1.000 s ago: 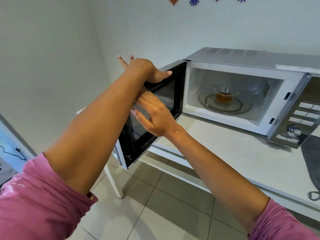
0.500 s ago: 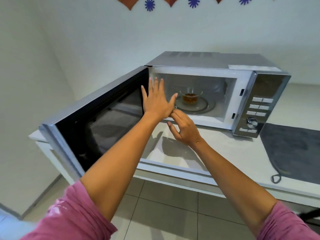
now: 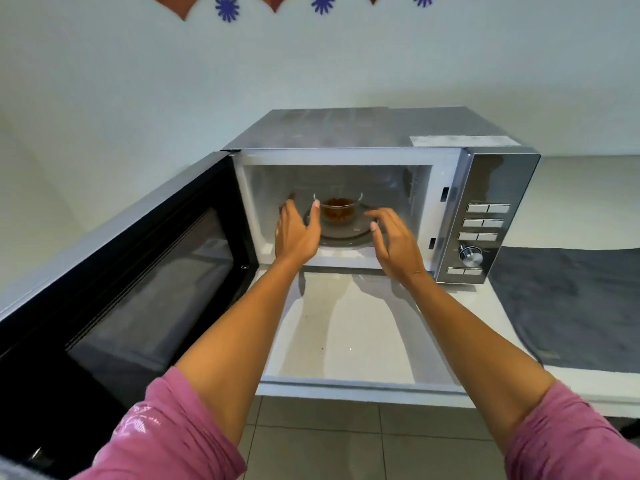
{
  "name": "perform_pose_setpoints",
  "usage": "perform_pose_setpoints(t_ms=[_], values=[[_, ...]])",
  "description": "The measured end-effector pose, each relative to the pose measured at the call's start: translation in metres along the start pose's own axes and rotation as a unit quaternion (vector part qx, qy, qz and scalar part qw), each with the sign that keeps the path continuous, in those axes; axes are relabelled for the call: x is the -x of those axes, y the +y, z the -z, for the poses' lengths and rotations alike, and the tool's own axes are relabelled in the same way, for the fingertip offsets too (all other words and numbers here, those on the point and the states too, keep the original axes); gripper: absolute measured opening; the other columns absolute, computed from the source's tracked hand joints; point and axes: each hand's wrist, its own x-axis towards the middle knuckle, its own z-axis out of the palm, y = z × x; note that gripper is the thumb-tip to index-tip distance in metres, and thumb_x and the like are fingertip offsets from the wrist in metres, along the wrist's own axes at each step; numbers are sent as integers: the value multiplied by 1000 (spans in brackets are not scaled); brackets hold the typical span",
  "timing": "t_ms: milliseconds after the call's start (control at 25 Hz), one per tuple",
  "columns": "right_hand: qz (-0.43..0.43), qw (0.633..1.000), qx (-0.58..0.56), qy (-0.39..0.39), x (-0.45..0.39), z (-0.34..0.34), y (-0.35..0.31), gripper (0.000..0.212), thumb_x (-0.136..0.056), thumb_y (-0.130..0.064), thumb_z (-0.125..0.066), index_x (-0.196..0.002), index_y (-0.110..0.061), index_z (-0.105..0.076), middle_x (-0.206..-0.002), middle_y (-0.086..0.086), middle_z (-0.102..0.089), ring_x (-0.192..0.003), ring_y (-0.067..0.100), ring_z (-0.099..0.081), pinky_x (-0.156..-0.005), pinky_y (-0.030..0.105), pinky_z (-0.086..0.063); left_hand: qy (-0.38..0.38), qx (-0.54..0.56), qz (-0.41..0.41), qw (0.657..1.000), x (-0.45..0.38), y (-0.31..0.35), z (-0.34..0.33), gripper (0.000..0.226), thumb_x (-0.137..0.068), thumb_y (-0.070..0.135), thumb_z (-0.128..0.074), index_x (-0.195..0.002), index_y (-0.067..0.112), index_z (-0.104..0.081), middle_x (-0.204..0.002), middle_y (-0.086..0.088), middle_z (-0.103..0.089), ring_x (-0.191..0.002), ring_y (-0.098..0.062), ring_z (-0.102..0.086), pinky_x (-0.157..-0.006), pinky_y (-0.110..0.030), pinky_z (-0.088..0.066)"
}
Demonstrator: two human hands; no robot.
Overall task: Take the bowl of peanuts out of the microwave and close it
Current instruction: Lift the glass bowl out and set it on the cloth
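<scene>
Sleeves of pink cloth [image 3: 180, 434] came first, pushed up past both elbows, the bare forearms crossing the front edge of the worktop [image 3: 346, 386]. To the left the microwave door [image 3: 138, 271] stood swung fully out, leaving the mouth free. Both hands were spread wide and held nothing: the left hand [image 3: 296, 233] was inside the cavity, thumb just beside the rim of the bowl of peanuts [image 3: 337, 211]; the right hand [image 3: 394, 240] sat at the threshold, a little farther off. The bowl stood between them and slightly beyond, upright on the turntable [image 3: 343, 233] in the microwave [image 3: 381, 140]. Room either side looked enough for a two-handed lift straight outward.
</scene>
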Motion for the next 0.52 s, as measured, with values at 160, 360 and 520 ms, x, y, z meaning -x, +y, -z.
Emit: perform_pose_setpoints(t_ms=[160,360,520], values=[[-117,991,-69,6,-30,-16,16,25,-108,-27,-38,-114,-18,-61,-105,-1,-64,-91,7,-58,-83,17,-47,10,134,45,990,-24,-3,-34,64,-96,62,-37,-149,27,-27,-153,-4,-38,-136,-27,-41,-108,-37,-33],[-302,927,-189,112,-74,-46,7,40,-108,-45,-29,-133,-24,-51,-128,-3,-59,-110,11,-55,-94,22,-38,37,297,195,934,-65,18,-50,61,-95,65,-34,-142,26,-40,-144,-6,-48,-128,-31,-47,-101,-41,-34],[-451,806,-354,147,-106,-62,14,64,-105,-57,-20,-144,-16,-49,-146,10,-56,-135,30,-51,-117,40,-35,35,438,222,870,-90,24,-54,67,-98,62,-29,-150,19,-30,-152,-7,-40,-137,-28,-38,-102,-34,-28]])
